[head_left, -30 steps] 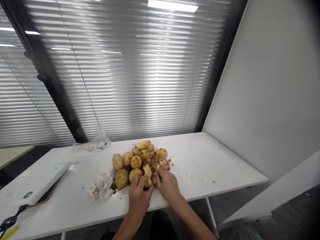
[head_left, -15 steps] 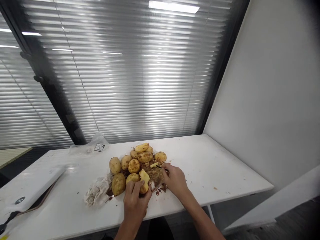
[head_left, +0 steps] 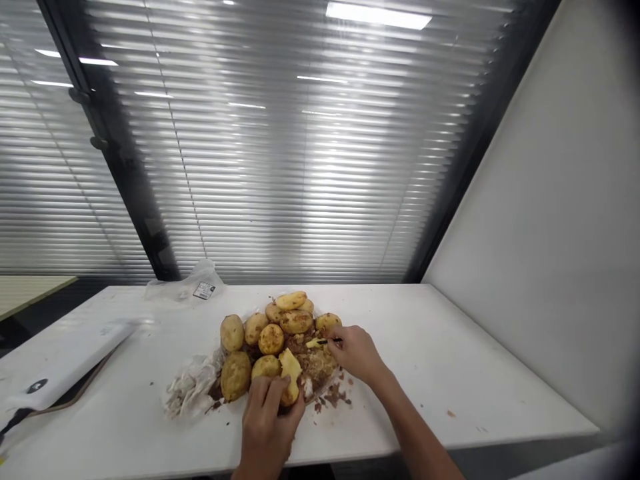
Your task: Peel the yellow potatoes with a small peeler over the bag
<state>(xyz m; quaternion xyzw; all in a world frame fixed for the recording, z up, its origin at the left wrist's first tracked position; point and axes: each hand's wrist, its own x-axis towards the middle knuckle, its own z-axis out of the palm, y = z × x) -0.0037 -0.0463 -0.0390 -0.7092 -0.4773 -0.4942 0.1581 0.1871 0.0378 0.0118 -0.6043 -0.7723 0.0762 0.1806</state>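
Observation:
My left hand is closed around a partly peeled potato whose pale yellow cut face points up. In my right hand the fingers pinch a thin dark tool, too small to tell its exact kind. A pale yellow slice of potato is at the tool's tip, above a heap of brown peelings. Several potatoes lie close to the left of both hands, among them a large unpeeled potato and a brown-spotted potato. Another peeled potato rests on top of the pile.
Crumpled white tissue or cloth lies left of the potatoes. A clear plastic bag with a label sits at the table's back edge. On the left is a long white device. Brown scraps dot the white table, with blinds behind.
The view has shifted slightly. My right hand, with the tool and slice, has moved a little to the right, away from the potato. My left hand still grips the potato.

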